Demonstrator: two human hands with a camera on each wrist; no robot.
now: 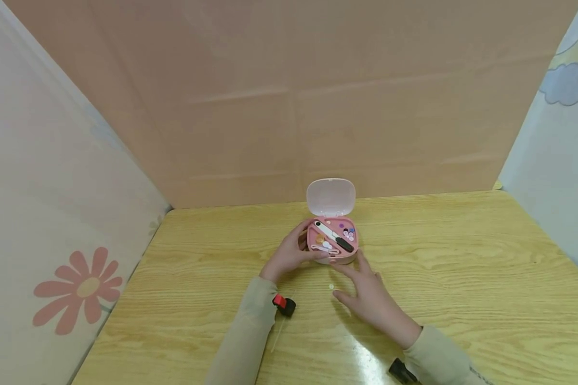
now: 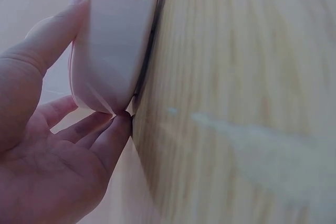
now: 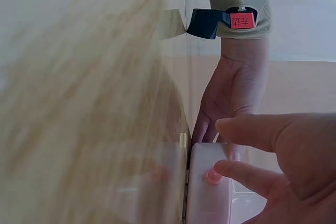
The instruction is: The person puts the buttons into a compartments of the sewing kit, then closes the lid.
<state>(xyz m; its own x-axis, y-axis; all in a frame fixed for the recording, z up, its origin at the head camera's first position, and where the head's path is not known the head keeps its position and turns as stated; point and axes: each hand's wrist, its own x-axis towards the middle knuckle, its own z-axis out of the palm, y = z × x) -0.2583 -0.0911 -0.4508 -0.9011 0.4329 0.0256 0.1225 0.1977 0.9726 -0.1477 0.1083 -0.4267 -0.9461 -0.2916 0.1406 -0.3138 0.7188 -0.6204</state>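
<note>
A small pink sewing box (image 1: 334, 256) stands on the table with its see-through lid (image 1: 331, 197) raised. Inside lie a white-and-black tool (image 1: 334, 237) set diagonally, several small buttons (image 1: 348, 234) at the right and some pale small items at the front left. My left hand (image 1: 291, 252) grips the box's left side, thumb along the front edge and fingers round the side. My right hand (image 1: 368, 294) is at the front right, index fingertip at the pink latch (image 3: 213, 176), thumb apart. Near that thumb, a small pale button (image 1: 331, 286) is on the table.
The wood-grain table (image 1: 443, 256) meets a tan backdrop (image 1: 289, 107) behind the box. Patterned panels stand at left (image 1: 53, 187) and right (image 1: 559, 160). Black camera straps (image 1: 285, 306) sit on both wrists.
</note>
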